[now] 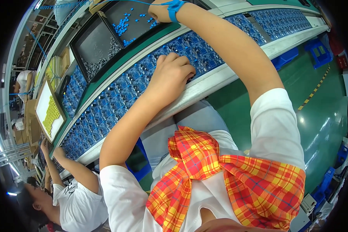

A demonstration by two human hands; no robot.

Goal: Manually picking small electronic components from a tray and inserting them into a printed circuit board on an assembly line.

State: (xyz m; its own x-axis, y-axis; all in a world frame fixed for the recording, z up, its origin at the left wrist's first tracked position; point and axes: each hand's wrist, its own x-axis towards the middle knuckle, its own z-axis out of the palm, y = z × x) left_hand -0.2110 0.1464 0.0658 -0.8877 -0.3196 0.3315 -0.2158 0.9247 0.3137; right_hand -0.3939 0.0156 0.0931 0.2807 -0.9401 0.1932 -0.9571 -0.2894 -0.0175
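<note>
My left hand [174, 73] is over a long row of blue circuit boards [116, 98], its fingers curled down at the near edge. Whatever may be between those fingertips is hidden. Farther off, my right hand [160, 11] reaches across to a black tray [141, 34] of small blue components [121, 26]. Its fingers are bent inward beside the loose parts and partly cut off by the picture's upper edge, so I cannot make out what they hold. A blue wrist strap [174, 11] with a cord circles my right wrist.
Left of that tray, another black tray [81, 46] holds silvery cylindrical components [96, 67]. A pale-railed conveyor [216, 77] carries the boards. Yellow parts [50, 118] lie in a white-lined box. At lower left, a co-worker [79, 197] reaches toward the line. Blue stools [319, 54] stand on the green floor.
</note>
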